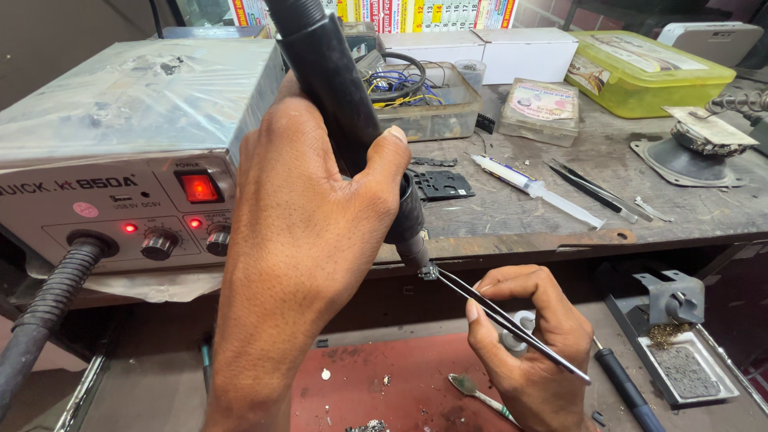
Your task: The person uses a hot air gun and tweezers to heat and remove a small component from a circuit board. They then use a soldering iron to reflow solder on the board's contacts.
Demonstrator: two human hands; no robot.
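left hand (304,240) fingers grip one hot-air wand (344,104) | right hand (532,344) fingers pinch one tweezers (504,318) | two knobs (160,244)

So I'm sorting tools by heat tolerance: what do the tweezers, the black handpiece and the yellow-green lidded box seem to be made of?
The tweezers in the right hand look like bare metal: thin, grey, with a bright glint. The handpiece in the left hand looks like matte black plastic, its tip darker, possibly metal. The lidded box appears to be translucent plastic, since light passes through its walls.
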